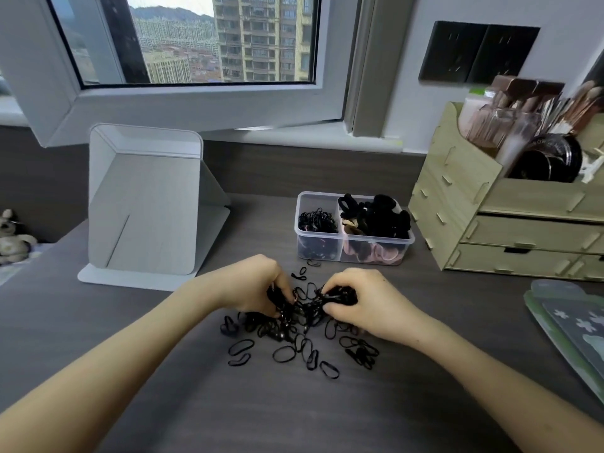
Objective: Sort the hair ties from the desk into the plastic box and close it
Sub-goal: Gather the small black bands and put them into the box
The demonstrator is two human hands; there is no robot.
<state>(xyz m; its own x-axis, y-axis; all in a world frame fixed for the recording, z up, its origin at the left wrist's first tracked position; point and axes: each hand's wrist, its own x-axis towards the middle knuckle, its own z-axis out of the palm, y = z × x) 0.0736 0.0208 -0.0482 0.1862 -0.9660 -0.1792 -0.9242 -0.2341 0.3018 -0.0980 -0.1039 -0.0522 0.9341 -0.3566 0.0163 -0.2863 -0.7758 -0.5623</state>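
Several small black hair ties (302, 341) lie scattered in a heap on the dark desk (228, 413), in front of me. My left hand (251, 284) is closed on a bunch of them at the heap's left side. My right hand (362, 304) grips another bunch at the right side. Behind the heap stands the clear plastic box (354, 248) with no lid on it. Its left compartment holds small black ties, and its right compartment holds thick black and pink scrunchies piled above the rim.
A white folding mirror (147, 204) stands at the back left. A wooden drawer organiser (496, 223) with brushes and cosmetics sits right of the box. Green patterned packets (575, 328) lie at the right edge. An open window frame overhangs the desk's back.
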